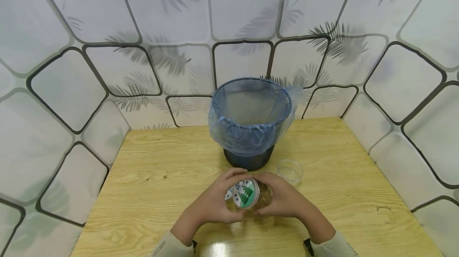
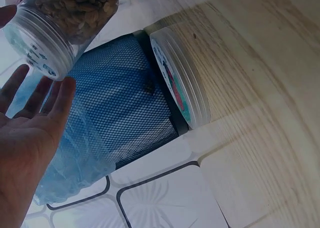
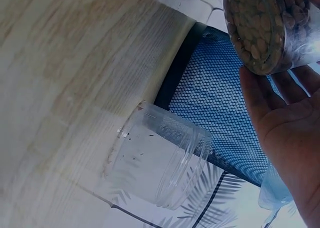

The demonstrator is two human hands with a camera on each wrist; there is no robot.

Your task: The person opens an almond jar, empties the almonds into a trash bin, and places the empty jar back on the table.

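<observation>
Low in the head view, the jar (image 1: pixel 264 197) lay tipped sideways between the hands, its lid (image 1: pixel 245 194) toward nine o'clock. The left hand (image 1: pixel 216 201) curled round the lid, the right hand (image 1: pixel 285 199) round the base end. Beyond, at twelve, stood the bin (image 1: pixel 248 163) with its bag (image 1: pixel 247 141); a clear jar (image 1: pixel 289 171) stood at two and a loose lid (image 1: pixel 228 194) lay at nine, on the table (image 1: pixel 150 193).

From the left wrist, the jar was at ten o'clock, fingertips slightly spread by the lid's rim; how hard they pressed I couldn't tell. Its brown pieces (image 2: pixel 82 10) suggested moderate, shifting weight.

From the right wrist, it was at two o'clock, fingers parted beneath. The smooth wall looked stiff, rather slippery, perhaps crackable; ribbed lid and lower wall seemed the best holds.
</observation>
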